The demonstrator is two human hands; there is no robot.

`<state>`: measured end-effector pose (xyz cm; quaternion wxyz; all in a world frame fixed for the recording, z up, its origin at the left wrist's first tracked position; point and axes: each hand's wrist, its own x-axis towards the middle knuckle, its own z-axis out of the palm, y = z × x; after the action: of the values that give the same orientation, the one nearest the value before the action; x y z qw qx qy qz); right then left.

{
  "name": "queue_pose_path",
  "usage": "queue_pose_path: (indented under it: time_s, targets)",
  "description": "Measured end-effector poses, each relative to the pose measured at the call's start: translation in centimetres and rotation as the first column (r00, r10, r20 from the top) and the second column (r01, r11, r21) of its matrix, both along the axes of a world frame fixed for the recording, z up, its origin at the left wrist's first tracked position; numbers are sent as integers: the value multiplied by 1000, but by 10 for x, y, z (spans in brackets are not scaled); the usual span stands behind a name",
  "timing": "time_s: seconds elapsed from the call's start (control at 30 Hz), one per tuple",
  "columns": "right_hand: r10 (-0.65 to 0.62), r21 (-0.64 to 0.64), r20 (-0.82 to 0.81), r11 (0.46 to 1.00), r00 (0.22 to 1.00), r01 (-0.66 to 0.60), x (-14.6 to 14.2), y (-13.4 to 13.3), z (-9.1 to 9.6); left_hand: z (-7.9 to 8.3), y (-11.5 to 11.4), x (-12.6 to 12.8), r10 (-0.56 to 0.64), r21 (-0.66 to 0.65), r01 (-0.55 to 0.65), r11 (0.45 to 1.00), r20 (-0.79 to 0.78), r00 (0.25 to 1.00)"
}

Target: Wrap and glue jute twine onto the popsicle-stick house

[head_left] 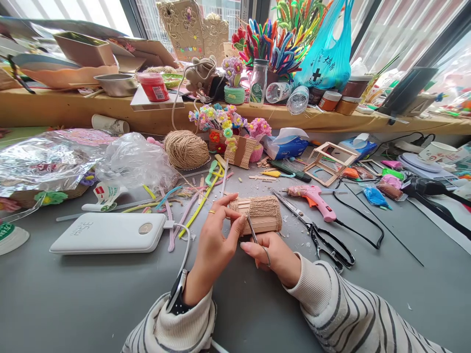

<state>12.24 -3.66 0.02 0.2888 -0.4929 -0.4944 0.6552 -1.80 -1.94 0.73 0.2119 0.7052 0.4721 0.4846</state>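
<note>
My left hand (218,234) is closed in a pinch at the near left side of a small wooden-stick box (263,223). The pinch appears to hold a strand of twine, though the fingertips mostly hide it. Coarse brown twine is wound over parts of the box, with bare sticks showing between. In my right hand (274,252) is a pair of small metal scissors (252,228), with a finger loop around a finger. Their blades point up at the left fingertips, close against the box. From the ball of twine (186,149) a thin strand runs down toward my left hand.
A white power bank (108,233) with a cable lies left. Large black-handled scissors (316,230) and a pink glue gun (312,198) lie right. Pipe cleaners (200,203) and scraps are scattered behind my left hand. A crowded shelf (147,117) runs along the back.
</note>
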Motion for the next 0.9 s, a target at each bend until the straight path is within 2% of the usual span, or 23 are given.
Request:
queue_pose_path:
  time_s: [0.5, 0.6, 0.67, 0.8, 0.9]
  targets:
    - [20, 39, -8, 999, 1000, -20, -1, 0, -3, 1, 0, 1, 10, -3, -10, 1000, 10, 1000]
    - [11, 91, 6, 996, 1000, -11, -1, -1, -2, -1, 1, 1, 10, -24, -9, 1000, 49, 999]
    - [49, 120, 20, 991, 999, -51, 4, -4, -1, -4, 2, 1, -1, -41, 4, 999, 83, 997]
    - [203, 74, 31, 976, 979, -204, 22, -7, 3, -6, 2, 1, -14, -73, 23, 997, 120, 993]
    - [119, 109, 35, 986, 992, -122, 41, -3, 7, -6, 2, 1, -8, -60, 15, 998, 103, 995]
